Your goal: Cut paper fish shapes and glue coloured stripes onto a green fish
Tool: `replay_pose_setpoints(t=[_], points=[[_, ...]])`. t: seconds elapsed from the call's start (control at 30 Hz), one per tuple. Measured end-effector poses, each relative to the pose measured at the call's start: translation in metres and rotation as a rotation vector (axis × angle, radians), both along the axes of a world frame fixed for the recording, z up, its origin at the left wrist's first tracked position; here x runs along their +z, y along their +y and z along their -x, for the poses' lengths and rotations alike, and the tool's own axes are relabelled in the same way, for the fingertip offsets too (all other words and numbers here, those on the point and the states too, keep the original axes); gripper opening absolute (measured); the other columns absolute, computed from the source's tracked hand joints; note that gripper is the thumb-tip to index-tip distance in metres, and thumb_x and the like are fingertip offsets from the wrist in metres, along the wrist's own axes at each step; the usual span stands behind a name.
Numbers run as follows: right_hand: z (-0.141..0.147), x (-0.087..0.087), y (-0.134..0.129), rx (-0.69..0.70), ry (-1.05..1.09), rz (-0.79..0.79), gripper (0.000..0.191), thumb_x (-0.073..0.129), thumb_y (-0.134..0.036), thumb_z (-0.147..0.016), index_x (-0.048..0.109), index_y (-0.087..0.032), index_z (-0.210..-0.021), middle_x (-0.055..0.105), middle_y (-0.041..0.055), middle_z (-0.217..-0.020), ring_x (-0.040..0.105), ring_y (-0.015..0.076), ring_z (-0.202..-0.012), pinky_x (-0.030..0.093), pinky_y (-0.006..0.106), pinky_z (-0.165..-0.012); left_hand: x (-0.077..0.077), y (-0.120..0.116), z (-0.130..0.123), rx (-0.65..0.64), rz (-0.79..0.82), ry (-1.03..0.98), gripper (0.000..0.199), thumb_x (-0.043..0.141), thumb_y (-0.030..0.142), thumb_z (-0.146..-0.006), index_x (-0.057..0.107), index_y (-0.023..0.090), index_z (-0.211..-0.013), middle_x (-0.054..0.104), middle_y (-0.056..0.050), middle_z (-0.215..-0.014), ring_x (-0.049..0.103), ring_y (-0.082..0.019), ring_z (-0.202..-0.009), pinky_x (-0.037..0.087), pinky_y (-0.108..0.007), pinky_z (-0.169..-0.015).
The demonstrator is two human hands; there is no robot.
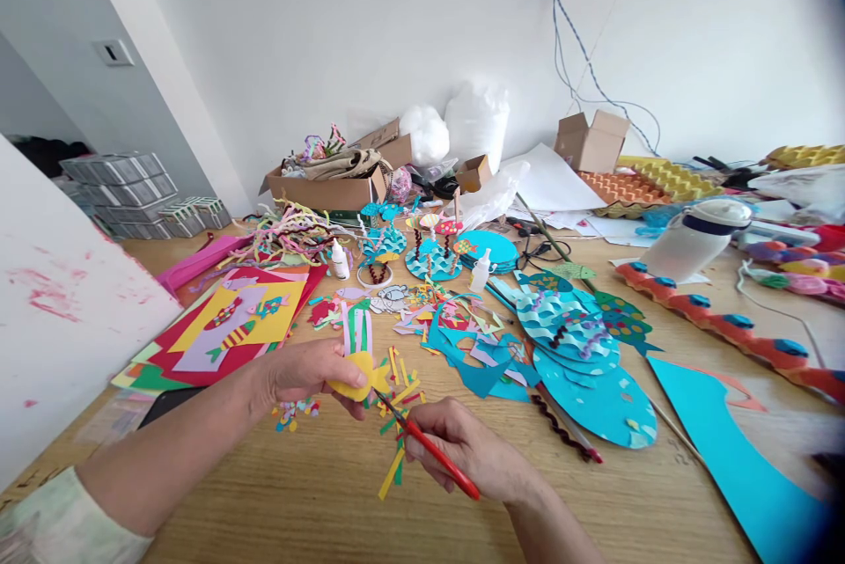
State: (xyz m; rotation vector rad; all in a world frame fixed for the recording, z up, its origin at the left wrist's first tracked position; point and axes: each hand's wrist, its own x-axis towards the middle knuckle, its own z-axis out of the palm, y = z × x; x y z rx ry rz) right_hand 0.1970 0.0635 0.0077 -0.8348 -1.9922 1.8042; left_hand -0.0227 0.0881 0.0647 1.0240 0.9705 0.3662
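Note:
Between thumb and fingers, my left hand [315,373] pinches a yellow paper fish [356,375], its tail pointing right. Red-handled scissors [432,450] are gripped in my right hand [462,445], their tips touching the fish near its tail. Thin yellow, green and red paper strips [393,472] lie on the wooden table [310,502] just below the blades. Purple and green strips [357,326] lie behind my left hand. Small coloured dots [290,416] are scattered under my left wrist.
Stacked coloured paper [162,335] bearing paper fish lies left. Two glue bottles [339,260] [481,272] stand behind paper scraps [488,362]. Blue discs [594,397] and a large blue sheet [732,450] lie right. Farther back are a cardboard box [330,192] and a white-bodied jug [696,238].

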Motion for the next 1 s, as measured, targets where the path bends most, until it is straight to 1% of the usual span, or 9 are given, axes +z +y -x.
replay_pose_setpoints(t=[0.1, 0.33, 0.47, 0.6, 0.7, 0.8, 0.87, 0.93, 1.0], points=[[0.000, 0.002, 0.000, 0.002, -0.008, -0.007, 0.029, 0.047, -0.032, -0.084, 0.044, -0.017, -0.060, 0.041, -0.0067, -0.046, 0.035, 0.0046, -0.039, 0.026, 0.015, -0.038, -0.001, 0.000, 0.000, -0.004, 0.000, 0.005, 0.020, 0.067, 0.027, -0.056, 0.069, 0.016, -0.073, 0.064, -0.001, -0.070, 0.055, -0.016, -0.071, 0.049, -0.031, -0.066], [-0.001, 0.004, 0.000, -0.010, -0.051, -0.115, 0.030, 0.047, -0.033, -0.084, 0.042, -0.017, -0.059, 0.035, -0.0074, -0.048, 0.032, 0.0045, -0.043, 0.023, 0.017, -0.041, -0.006, 0.002, 0.003, 0.001, 0.000, -0.015, 0.018, 0.066, 0.027, -0.057, 0.069, 0.015, -0.071, 0.065, -0.002, -0.069, 0.056, -0.016, -0.070, 0.049, -0.031, -0.066], [-0.001, 0.005, 0.000, -0.003, -0.067, -0.141, 0.032, 0.046, -0.035, -0.084, 0.041, -0.017, -0.058, 0.035, -0.0074, -0.048, 0.032, 0.0049, -0.044, 0.022, 0.017, -0.041, -0.008, 0.002, 0.003, 0.015, -0.003, -0.041, 0.017, 0.067, 0.026, -0.058, 0.068, 0.016, -0.072, 0.065, -0.001, -0.070, 0.056, -0.016, -0.070, 0.050, -0.031, -0.066], [-0.001, 0.004, 0.000, 0.014, -0.057, -0.104, 0.033, 0.047, -0.036, -0.084, 0.041, -0.017, -0.058, 0.039, -0.0067, -0.048, 0.034, 0.0051, -0.043, 0.024, 0.016, -0.040, -0.003, 0.001, 0.004, 0.017, -0.031, -0.015, 0.019, 0.068, 0.028, -0.059, 0.069, 0.016, -0.073, 0.066, -0.002, -0.072, 0.057, -0.016, -0.071, 0.049, -0.030, -0.067], [-0.001, 0.000, -0.001, 0.005, -0.006, -0.033, 0.034, 0.049, -0.040, -0.083, 0.043, -0.017, -0.059, 0.042, -0.0063, -0.048, 0.036, 0.0049, -0.042, 0.026, 0.016, -0.040, 0.003, 0.000, 0.006, 0.076, -0.078, 0.030, 0.019, 0.069, 0.031, -0.058, 0.068, 0.015, -0.068, 0.065, -0.002, -0.068, 0.057, -0.016, -0.067, 0.048, -0.030, -0.068], [0.001, -0.003, 0.000, -0.091, 0.151, 0.076, 0.037, 0.050, -0.048, -0.080, 0.047, -0.017, -0.062, 0.041, -0.0073, -0.045, 0.034, 0.0050, -0.038, 0.026, 0.017, -0.038, 0.004, -0.003, 0.007, 0.185, -0.142, 0.052, 0.020, 0.070, 0.032, -0.059, 0.067, 0.016, -0.071, 0.066, -0.002, -0.071, 0.058, -0.017, -0.068, 0.047, -0.030, -0.069], [0.003, -0.003, 0.001, -0.231, 0.312, 0.127, 0.035, 0.059, -0.050, -0.073, 0.049, -0.017, -0.067, 0.044, -0.0072, -0.048, 0.036, 0.0057, -0.041, 0.029, 0.017, -0.040, 0.001, -0.008, 0.005, 0.242, -0.212, 0.050, 0.023, 0.069, 0.032, -0.062, 0.067, 0.017, -0.079, 0.067, -0.002, -0.078, 0.058, -0.018, -0.075, 0.046, -0.030, -0.070], [0.005, -0.002, 0.002, -0.380, 0.452, 0.139, 0.033, 0.069, -0.043, -0.065, 0.051, -0.017, -0.074, 0.053, -0.0040, -0.061, 0.046, 0.0083, -0.052, 0.037, 0.019, -0.049, -0.005, -0.013, -0.002, 0.263, -0.285, 0.041, 0.025, 0.067, 0.033, -0.067, 0.066, 0.018, -0.087, 0.068, -0.004, -0.088, 0.059, -0.020, -0.083, 0.046, -0.032, -0.075], [0.007, -0.001, 0.002, -0.471, 0.523, 0.135, 0.034, 0.075, -0.035, -0.061, 0.051, -0.018, -0.080, 0.059, 0.0002, -0.079, 0.051, 0.0116, -0.066, 0.040, 0.022, -0.059, -0.011, -0.018, -0.012, 0.271, -0.338, 0.037, 0.027, 0.064, 0.034, -0.071, 0.065, 0.019, -0.093, 0.067, -0.004, -0.097, 0.057, -0.022, -0.093, 0.042, -0.033, -0.084]])
